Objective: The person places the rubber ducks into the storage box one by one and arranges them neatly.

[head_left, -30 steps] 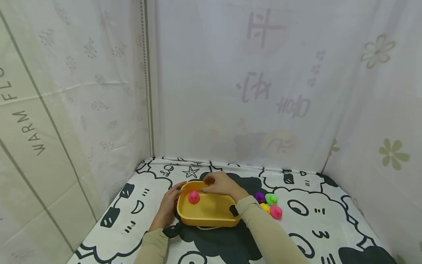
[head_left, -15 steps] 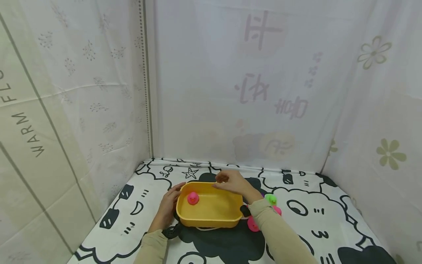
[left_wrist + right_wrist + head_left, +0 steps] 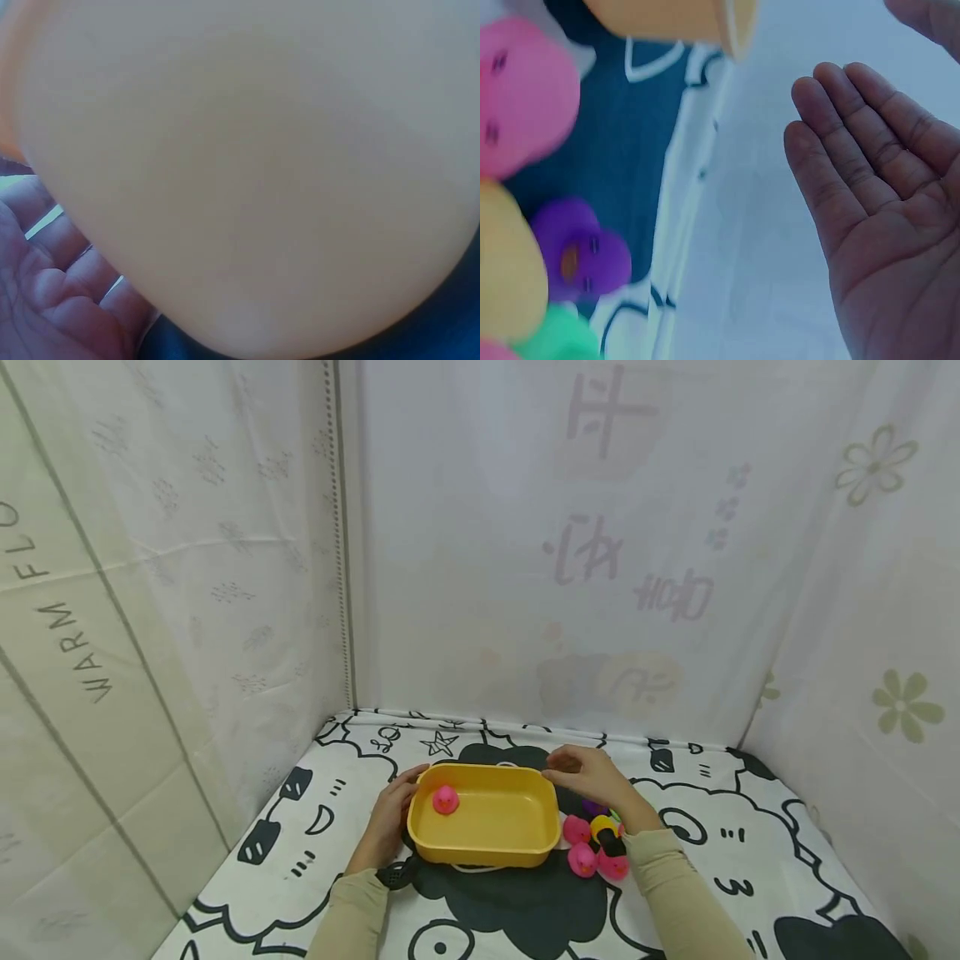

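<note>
A yellow tray (image 3: pixel 498 822) stands on the cloth with one pink rubber duck (image 3: pixel 446 800) in its left part. My left hand (image 3: pixel 392 818) rests against the tray's left side, its fingertips at the rim. In the left wrist view its fingers (image 3: pixel 56 232) reach along the outside of the tray wall. My right hand (image 3: pixel 592 777) is above the cloth just past the tray's back right corner. The right wrist view shows its palm bare, fingers extended and nothing held. Below the right wrist lie several rubber ducks: pink (image 3: pixel 582 860), yellow (image 3: pixel 602 825), purple (image 3: pixel 585 251) and green (image 3: pixel 559 337).
The surface is covered by a white cloth (image 3: pixel 360 810) with black cartoon drawings. Pale printed curtains (image 3: pixel 465 568) close off the back and both sides. A dark strap (image 3: pixel 393 874) shows at the left wrist.
My right hand has moved from over the tray to the right, beyond its back right corner. More ducks show beside the tray. The left hand stays at the tray's left side.
</note>
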Demonstrator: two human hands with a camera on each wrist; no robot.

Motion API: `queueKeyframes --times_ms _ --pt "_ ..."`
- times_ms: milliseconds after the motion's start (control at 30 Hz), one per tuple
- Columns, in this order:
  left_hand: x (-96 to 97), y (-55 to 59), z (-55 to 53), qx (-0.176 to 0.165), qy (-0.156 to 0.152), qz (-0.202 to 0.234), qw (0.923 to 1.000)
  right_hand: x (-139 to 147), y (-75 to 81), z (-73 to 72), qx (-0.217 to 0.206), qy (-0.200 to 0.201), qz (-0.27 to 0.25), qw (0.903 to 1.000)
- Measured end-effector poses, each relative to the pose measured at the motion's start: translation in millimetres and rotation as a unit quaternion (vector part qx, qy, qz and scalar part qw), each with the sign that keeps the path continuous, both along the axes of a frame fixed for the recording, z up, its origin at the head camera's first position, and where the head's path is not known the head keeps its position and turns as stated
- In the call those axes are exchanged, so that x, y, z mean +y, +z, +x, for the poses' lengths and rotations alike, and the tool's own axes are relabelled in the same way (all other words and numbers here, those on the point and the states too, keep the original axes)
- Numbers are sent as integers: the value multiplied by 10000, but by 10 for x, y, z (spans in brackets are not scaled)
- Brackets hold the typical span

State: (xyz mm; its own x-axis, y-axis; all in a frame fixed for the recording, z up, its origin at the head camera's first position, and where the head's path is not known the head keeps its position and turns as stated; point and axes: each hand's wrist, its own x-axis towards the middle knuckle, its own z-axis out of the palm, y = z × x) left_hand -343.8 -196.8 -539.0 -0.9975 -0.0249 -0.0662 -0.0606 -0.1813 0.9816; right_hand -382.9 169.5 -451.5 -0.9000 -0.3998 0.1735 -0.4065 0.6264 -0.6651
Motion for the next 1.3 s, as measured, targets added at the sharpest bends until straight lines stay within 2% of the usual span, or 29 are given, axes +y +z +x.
queueKeyframes --times_ms 100,233,433,633,767,967,1167,1300 --pt "0 4 -17 32 7 -13 10000 209 -47 22 30 -248 -92 9996" --pt "26 -8 -29 28 90 -58 9999 509 -214 90 -76 -533 -175 9984" --pt "34 -6 -24 -86 0 -99 9999 804 -447 171 -170 -1011 -202 9945" --pt "-14 4 2 -14 10 -121 9999 837 -523 186 -177 -1071 -109 9940" --pt "-34 2 -1 -10 -3 -105 9999 815 -506 194 -101 -994 171 9949" --pt "-24 -4 -9 -13 16 -78 10000 824 -469 175 106 -987 251 9947" --pt "-13 -27 -15 -17 -10 -38 10000 872 -555 124 -99 -1042 362 9938" --pt "-6 -39 -17 -1 -53 17 10000 884 -625 90 -232 -1096 258 9934"
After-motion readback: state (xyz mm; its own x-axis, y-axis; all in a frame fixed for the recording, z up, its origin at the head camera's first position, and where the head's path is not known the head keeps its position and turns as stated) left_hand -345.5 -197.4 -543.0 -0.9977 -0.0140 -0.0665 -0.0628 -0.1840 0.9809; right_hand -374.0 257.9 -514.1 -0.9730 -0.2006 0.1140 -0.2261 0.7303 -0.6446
